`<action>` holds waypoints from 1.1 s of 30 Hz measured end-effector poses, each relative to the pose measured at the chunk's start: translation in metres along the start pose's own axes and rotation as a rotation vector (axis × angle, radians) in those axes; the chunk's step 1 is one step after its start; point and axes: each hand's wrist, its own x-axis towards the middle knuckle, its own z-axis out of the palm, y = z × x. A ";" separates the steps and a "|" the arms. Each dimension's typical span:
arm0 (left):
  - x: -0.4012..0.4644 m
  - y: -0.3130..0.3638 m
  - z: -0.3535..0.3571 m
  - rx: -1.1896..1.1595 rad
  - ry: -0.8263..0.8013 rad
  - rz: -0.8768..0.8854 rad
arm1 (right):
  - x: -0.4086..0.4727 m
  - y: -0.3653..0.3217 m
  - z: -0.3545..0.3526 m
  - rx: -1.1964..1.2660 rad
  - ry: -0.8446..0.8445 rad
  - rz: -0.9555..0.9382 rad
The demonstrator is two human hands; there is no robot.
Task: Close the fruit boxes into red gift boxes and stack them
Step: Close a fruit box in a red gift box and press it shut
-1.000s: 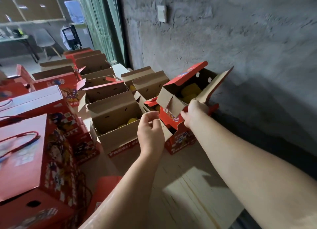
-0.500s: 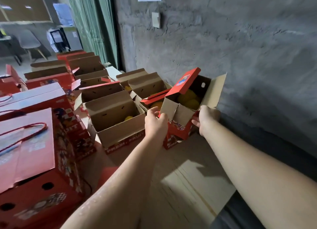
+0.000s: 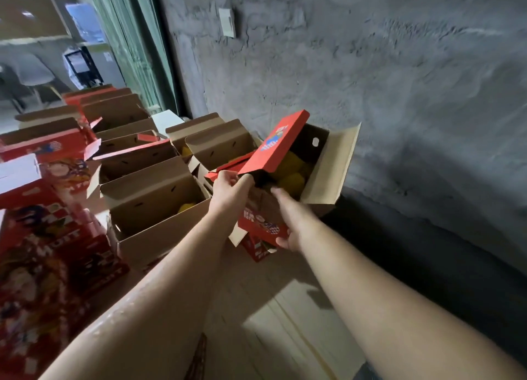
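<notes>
Both hands grip an open red gift box — yellow fruit inside.

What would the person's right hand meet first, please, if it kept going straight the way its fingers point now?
Most likely the yellow fruit inside the open red gift box that the right hand grips by its near wall, then the box's brown far wall; depth is hard to judge.
</notes>
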 end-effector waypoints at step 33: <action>-0.394 -0.143 -0.251 -0.475 -0.265 0.164 | -0.385 0.301 0.082 -0.121 0.530 -0.530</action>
